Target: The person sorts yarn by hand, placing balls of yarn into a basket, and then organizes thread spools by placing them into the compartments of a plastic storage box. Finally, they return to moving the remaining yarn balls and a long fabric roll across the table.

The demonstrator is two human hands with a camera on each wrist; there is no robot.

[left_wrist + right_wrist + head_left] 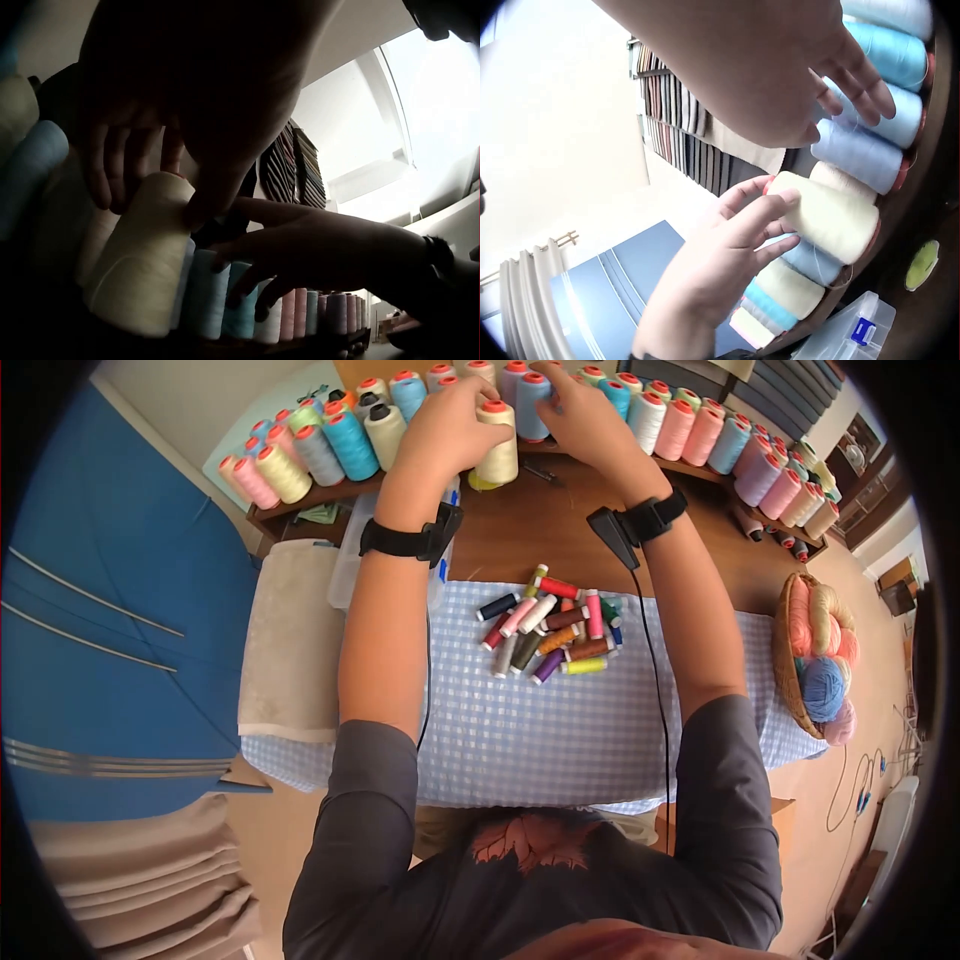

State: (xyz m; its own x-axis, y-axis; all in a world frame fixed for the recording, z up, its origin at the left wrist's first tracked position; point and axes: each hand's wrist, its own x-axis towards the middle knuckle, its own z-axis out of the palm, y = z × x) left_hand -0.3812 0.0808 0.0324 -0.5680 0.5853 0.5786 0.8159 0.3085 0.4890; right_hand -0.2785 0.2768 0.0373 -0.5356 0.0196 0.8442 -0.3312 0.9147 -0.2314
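Note:
My left hand (452, 432) pinches the top of a cream thread cone (497, 452), thumb on its side. That cone (826, 217) stands in front of the row in the right wrist view, with the left hand (720, 251) at its red-rimmed tip. Beside it, my right hand (592, 428) is over a periwinkle-blue cone (532, 410). The right hand's fingers are apart and slightly bent in the left wrist view, the hand (322, 244) holding nothing. Whether its thumb touches the blue cone (857, 156) I cannot tell.
Many coloured cones line a curved wooden shelf (735, 485). Small spools (565, 618) lie piled on a checked cloth (540, 750). A clear plastic box (350, 565) and folded beige towel (290, 640) are left, a yarn basket (787, 650) right.

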